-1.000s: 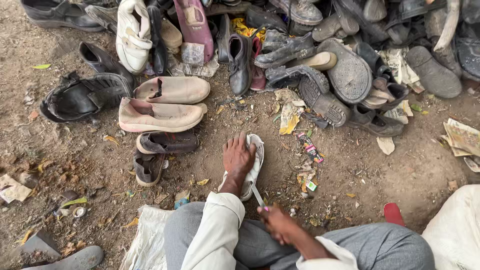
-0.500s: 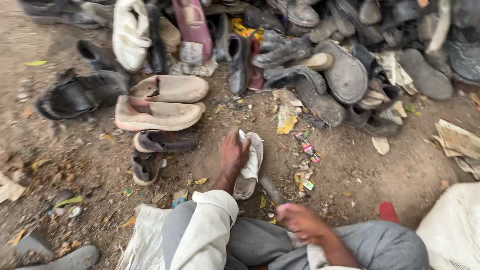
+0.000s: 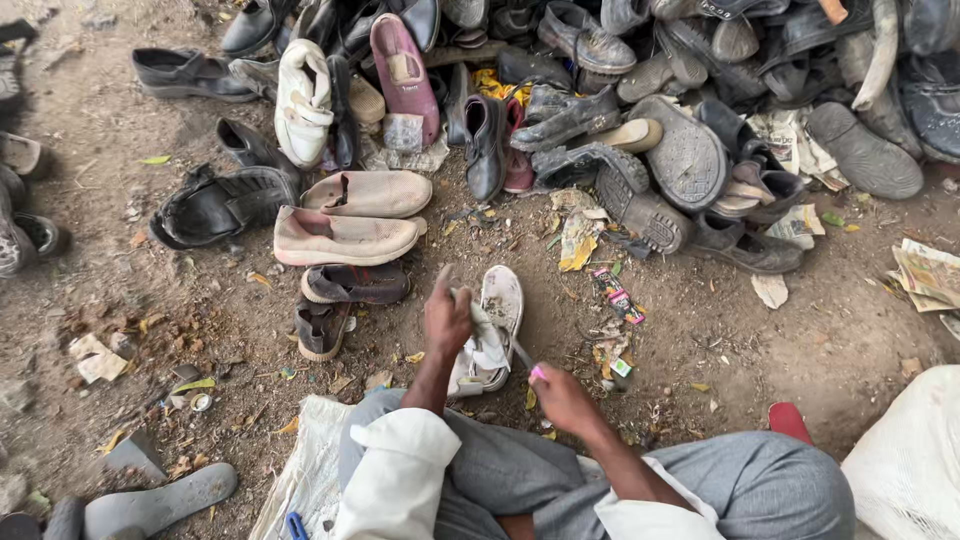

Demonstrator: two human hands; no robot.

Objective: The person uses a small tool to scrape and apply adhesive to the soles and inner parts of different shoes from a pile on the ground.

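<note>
A worn white shoe (image 3: 497,320) lies on the dirt in front of my knees. My left hand (image 3: 447,318) grips its upper edge and holds it down. My right hand (image 3: 562,397) is closed on a thin metal tool (image 3: 521,354) with a pink handle end, whose tip touches the shoe's side. White sleeves and grey trousers (image 3: 690,475) fill the bottom of the view.
A big heap of old dark shoes (image 3: 640,120) covers the top of the view. Two beige slip-ons (image 3: 345,238) and small brown sandals (image 3: 335,300) lie left of the white shoe. Paper scraps (image 3: 930,272) lie at right, a white sack (image 3: 905,470) at the bottom right, a grey sole (image 3: 160,500) at the bottom left.
My left hand has gone from lying flat on the shoe to gripping its upper. My right hand has brought the tool forward to the shoe's side. The camera moved closer.
</note>
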